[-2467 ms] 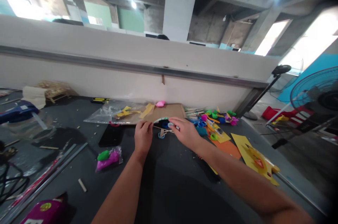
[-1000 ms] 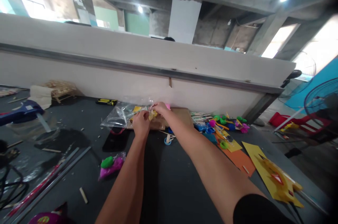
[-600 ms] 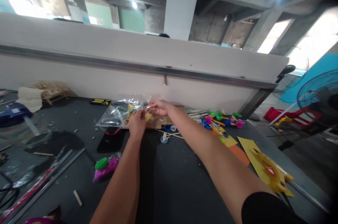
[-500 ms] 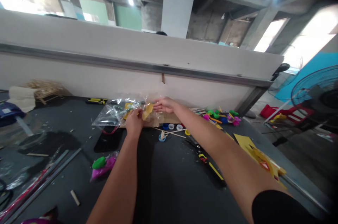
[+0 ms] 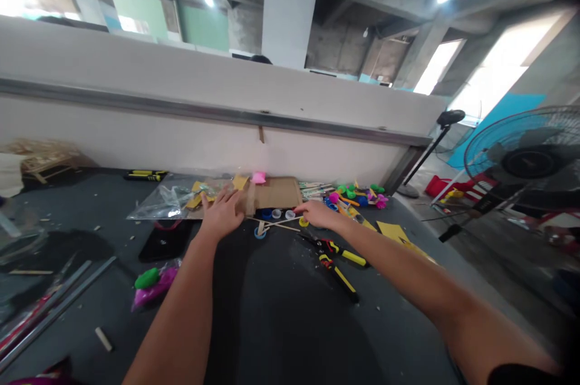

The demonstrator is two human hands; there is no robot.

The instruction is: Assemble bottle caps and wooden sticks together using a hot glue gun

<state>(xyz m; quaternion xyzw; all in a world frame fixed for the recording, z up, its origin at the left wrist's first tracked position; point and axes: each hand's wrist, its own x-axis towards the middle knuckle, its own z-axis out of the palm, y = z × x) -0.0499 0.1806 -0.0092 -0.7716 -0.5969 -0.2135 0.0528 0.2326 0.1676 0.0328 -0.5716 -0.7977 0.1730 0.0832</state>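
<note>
My left hand [image 5: 223, 211] lies palm down with fingers spread on a clear plastic bag [image 5: 158, 200] and the brown cardboard under it. Yellow pieces [image 5: 196, 197] show in the bag, near my fingertips. My right hand [image 5: 317, 214] reaches in from the right, fingers stretched leftward, with nothing seen in it. Its fingertips are just by a white bottle cap [image 5: 290, 214] and a yellow cap [image 5: 304, 222]; whether they touch cannot be made out. A bare cardboard piece [image 5: 276, 193] and a small pink packet [image 5: 258, 177] lie behind the caps.
Pliers [image 5: 333, 258] with yellow-black handles lie open in front of my right hand. Thin sticks [image 5: 283, 226] cross by a blue cap [image 5: 260, 232]. A black phone-like slab [image 5: 165, 243] and a purple packet [image 5: 156, 288] are at left. A white partition [image 5: 181, 137] stands behind; a fan [image 5: 530, 161] is right.
My left hand has flattened over the bag, where it was gripping at a yellow piece. My right hand has moved away from the bag to the caps. The view has shifted right.
</note>
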